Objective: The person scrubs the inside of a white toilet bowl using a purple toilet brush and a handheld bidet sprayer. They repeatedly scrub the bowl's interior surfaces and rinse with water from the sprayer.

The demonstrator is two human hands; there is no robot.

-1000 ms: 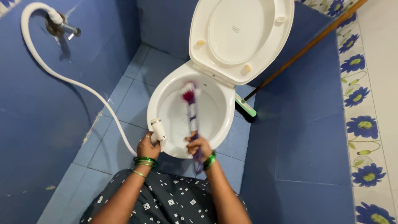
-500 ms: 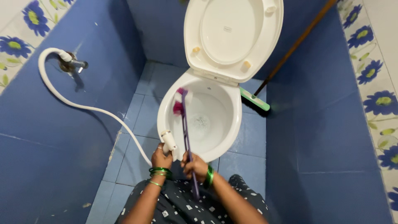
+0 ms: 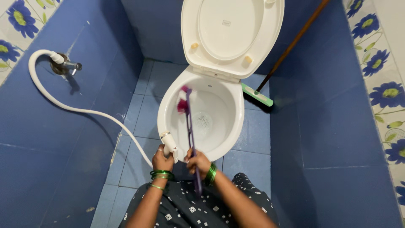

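Brush: your long purple-handled toilet brush [image 3: 190,131] reaches from your right hand up into the bowl, its pink and white bristle head against the inner left wall near the rim, blurred.
Right hand: your right hand [image 3: 197,162] is closed tight around the lower part of the brush handle, just in front of the bowl's near edge; the handle's end sticks out past your wrist over your lap.
Left hand: your left hand [image 3: 162,159] is wrapped around the white plastic hand sprayer [image 3: 168,142], whose nozzle sits right at the bowl's near-left rim.
Hose: the white flexible hose [image 3: 80,109] runs from the sprayer across the floor and curves up to the metal wall tap [image 3: 67,65] on the left blue wall.
Toilet: the white ceramic toilet bowl [image 3: 236,114] stands open, with its white seat and lid [image 3: 230,33] tilted up against the back wall; water lies at the bottom.
Bangles: green bangles ring both your wrists.
Surroundings: a wooden-handled floor wiper with a green and white head [image 3: 257,94] leans in the right corner, its head on the blue floor tiles [image 3: 139,122] just beside the bowl.
Clothing: your dark patterned garment [image 3: 185,211] fills the bottom edge.
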